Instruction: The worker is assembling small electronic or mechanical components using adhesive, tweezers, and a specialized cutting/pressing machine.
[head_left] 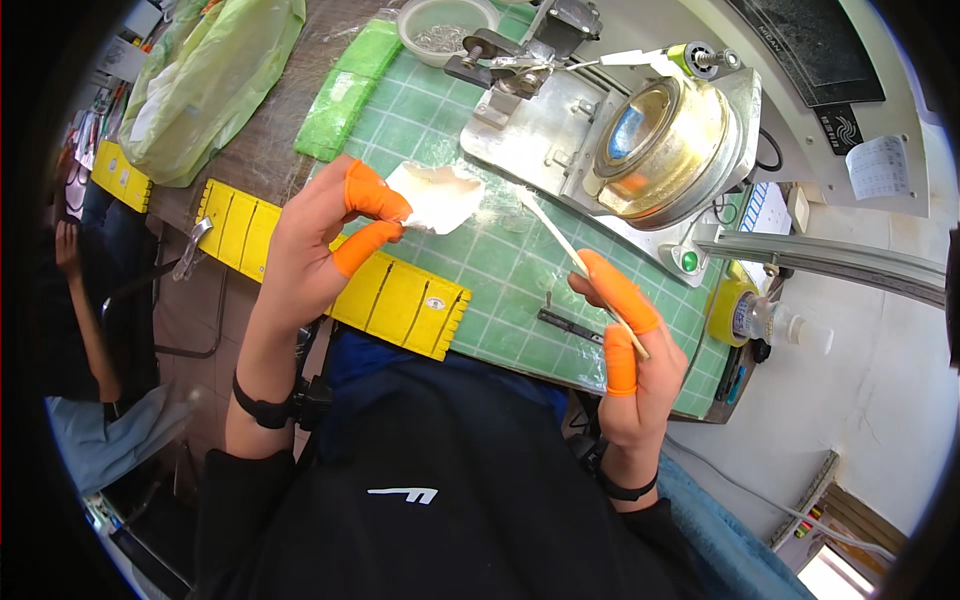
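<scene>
Orange finger cots cover the thumb and forefinger of both hands. My left hand (315, 240) pinches the edge of a small white crumpled sheet (437, 198), held above the green mat; I cannot tell whether it is paper or cloth. Between the thumb and fingers of my right hand (645, 365) is a thin wooden cotton swab (556, 232). Its white tip points up and left toward the sheet, a short way apart from it. Beyond both hands stands a bench machine with a round brass-coloured drum (665, 150) on a metal plate (535, 125).
A green gridded mat (490, 315) covers the bench. Yellow strips (390, 300) line its front edge. Farther back are a green packet (345, 90), a bowl of small metal parts (445, 18) and a pale green bag (215, 90). A clear bottle (770, 318) stands right. Another person (75, 300) sits left.
</scene>
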